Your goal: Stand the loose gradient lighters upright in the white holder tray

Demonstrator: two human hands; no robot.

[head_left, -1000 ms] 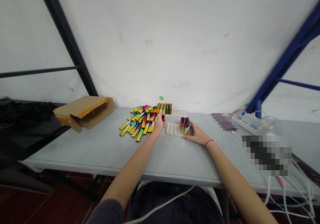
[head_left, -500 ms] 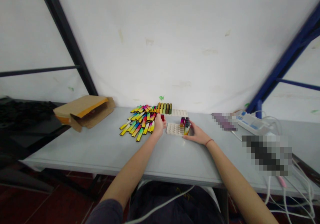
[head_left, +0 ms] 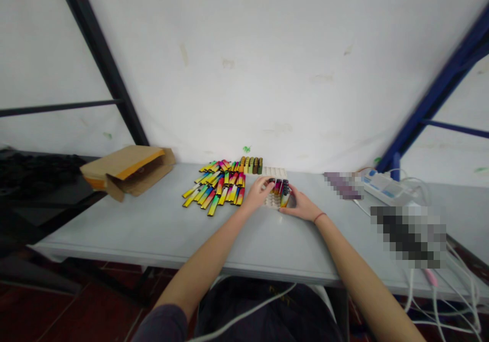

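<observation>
My left hand (head_left: 259, 193) is over the left part of a white pocketed tray (head_left: 272, 203), its fingers closed on a slim shiny tube with a dark top (head_left: 272, 180). Several metallic multicoloured tubes (head_left: 285, 194) stand upright in the tray's right side. My right hand (head_left: 303, 204) curls round that end, thumb at the near corner and fingers beside the standing tubes, gripping the tray. Left of the tray lies a spread of loose yellow, pink and green tubes (head_left: 214, 189). My left hand hides part of the tray.
Behind, more upright tubes (head_left: 251, 165) stand in rows beside another white tray (head_left: 275, 172) near the wall. An open cardboard box (head_left: 128, 168) lies at the left. To the right are a power strip (head_left: 385, 186), cables and blurred items.
My left hand has moved right, from the loose tubes to the white tray, carrying a tube. My right hand has stayed at the tray's right end.
</observation>
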